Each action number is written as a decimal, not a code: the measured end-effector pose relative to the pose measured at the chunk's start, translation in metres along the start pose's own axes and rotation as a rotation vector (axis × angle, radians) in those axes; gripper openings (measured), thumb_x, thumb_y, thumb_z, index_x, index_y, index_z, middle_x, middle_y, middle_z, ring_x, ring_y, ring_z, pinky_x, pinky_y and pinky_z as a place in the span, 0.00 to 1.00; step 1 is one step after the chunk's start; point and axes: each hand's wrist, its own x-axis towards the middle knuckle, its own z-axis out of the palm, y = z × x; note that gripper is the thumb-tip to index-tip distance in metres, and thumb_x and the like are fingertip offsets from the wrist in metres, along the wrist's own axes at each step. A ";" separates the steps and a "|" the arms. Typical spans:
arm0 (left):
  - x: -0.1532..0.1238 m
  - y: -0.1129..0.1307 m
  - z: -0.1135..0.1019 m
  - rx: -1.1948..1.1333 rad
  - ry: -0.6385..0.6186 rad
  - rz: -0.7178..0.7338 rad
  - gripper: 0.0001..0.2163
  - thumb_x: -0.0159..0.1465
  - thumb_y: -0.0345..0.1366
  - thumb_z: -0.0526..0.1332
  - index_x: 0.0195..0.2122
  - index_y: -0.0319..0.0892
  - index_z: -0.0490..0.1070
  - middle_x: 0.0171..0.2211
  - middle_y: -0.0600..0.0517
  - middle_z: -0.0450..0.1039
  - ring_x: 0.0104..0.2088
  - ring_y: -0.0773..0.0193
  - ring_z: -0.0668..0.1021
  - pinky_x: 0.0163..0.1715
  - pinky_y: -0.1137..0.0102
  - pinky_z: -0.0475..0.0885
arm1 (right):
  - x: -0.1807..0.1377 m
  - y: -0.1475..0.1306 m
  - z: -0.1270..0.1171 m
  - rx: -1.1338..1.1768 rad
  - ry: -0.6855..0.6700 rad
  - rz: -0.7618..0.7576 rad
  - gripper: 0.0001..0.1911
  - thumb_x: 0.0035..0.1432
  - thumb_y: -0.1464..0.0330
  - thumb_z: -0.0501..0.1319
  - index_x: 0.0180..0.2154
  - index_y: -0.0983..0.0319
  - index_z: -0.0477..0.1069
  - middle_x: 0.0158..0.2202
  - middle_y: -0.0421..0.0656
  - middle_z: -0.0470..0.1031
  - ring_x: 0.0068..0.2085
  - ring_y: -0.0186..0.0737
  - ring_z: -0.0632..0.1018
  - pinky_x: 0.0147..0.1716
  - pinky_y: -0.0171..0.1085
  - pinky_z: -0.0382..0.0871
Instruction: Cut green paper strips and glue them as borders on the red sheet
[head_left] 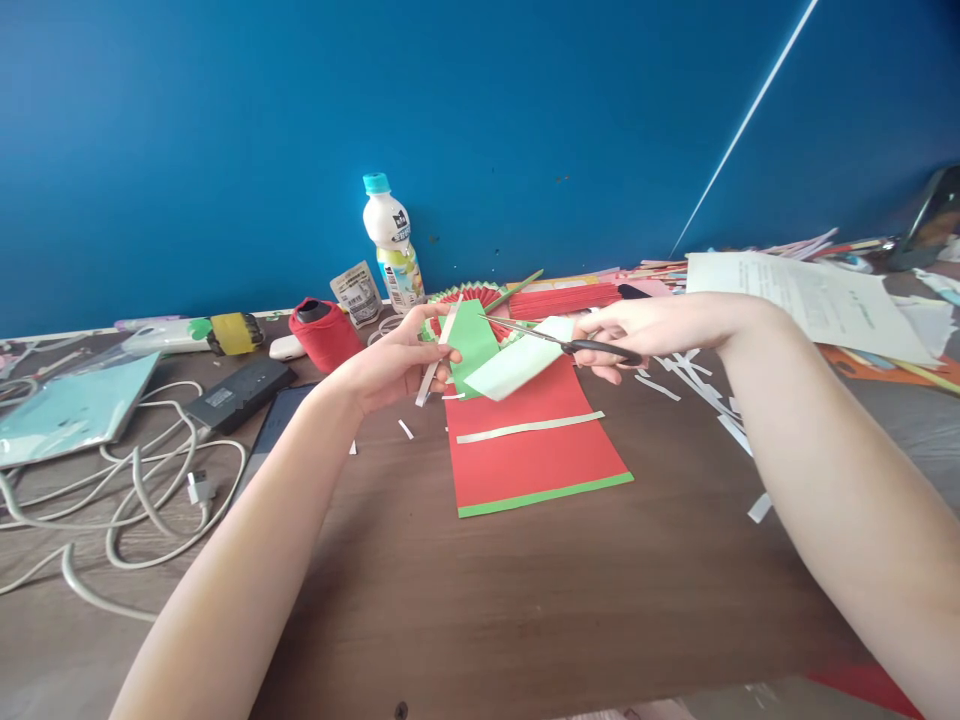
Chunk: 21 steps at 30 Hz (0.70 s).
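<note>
My left hand is closed on a green sheet of paper held above the brown table, its pale underside curling toward me. A thin cut strip hangs from the sheet beside my left fingers. My right hand grips black-handled scissors, their blades reaching left into the green paper. Below lies a red sheet with a green bottom edge and a pale strip across it.
A white bottle with a blue cap, a red spool, a folded red-and-green paper fan, a black charger and white cables lie left and behind. Printed paper and paper scraps crowd the right.
</note>
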 end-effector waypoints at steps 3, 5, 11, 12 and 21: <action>-0.001 0.001 0.004 -0.007 -0.043 0.020 0.20 0.59 0.28 0.58 0.50 0.49 0.55 0.27 0.59 0.69 0.20 0.75 0.72 0.23 0.76 0.69 | 0.002 -0.010 0.005 -0.032 -0.017 -0.026 0.20 0.53 0.49 0.52 0.37 0.57 0.67 0.30 0.42 0.71 0.26 0.35 0.67 0.25 0.35 0.57; -0.001 0.000 0.006 -0.004 -0.054 0.028 0.20 0.59 0.29 0.59 0.50 0.50 0.55 0.27 0.58 0.69 0.20 0.74 0.72 0.23 0.76 0.69 | 0.004 -0.013 0.007 -0.059 -0.023 -0.028 0.18 0.54 0.51 0.52 0.35 0.57 0.67 0.29 0.42 0.71 0.26 0.35 0.67 0.25 0.35 0.57; -0.001 0.000 0.011 -0.005 -0.075 0.025 0.20 0.58 0.30 0.60 0.50 0.48 0.56 0.27 0.58 0.70 0.20 0.75 0.72 0.22 0.78 0.68 | 0.012 -0.012 0.011 -0.061 -0.006 -0.080 0.19 0.53 0.50 0.52 0.31 0.59 0.66 0.29 0.42 0.71 0.27 0.36 0.69 0.27 0.35 0.58; -0.001 0.000 0.011 -0.004 -0.076 0.025 0.20 0.58 0.30 0.60 0.50 0.48 0.56 0.27 0.58 0.70 0.19 0.75 0.72 0.22 0.78 0.68 | 0.012 -0.012 0.012 -0.031 -0.011 -0.089 0.18 0.54 0.50 0.53 0.31 0.59 0.65 0.30 0.42 0.71 0.28 0.36 0.69 0.27 0.35 0.58; -0.002 0.001 0.013 0.018 -0.079 0.021 0.20 0.58 0.28 0.59 0.50 0.49 0.56 0.28 0.58 0.69 0.20 0.75 0.72 0.22 0.78 0.67 | 0.013 -0.014 0.014 0.081 -0.021 -0.144 0.10 0.53 0.58 0.55 0.32 0.58 0.65 0.26 0.39 0.68 0.26 0.33 0.66 0.27 0.34 0.59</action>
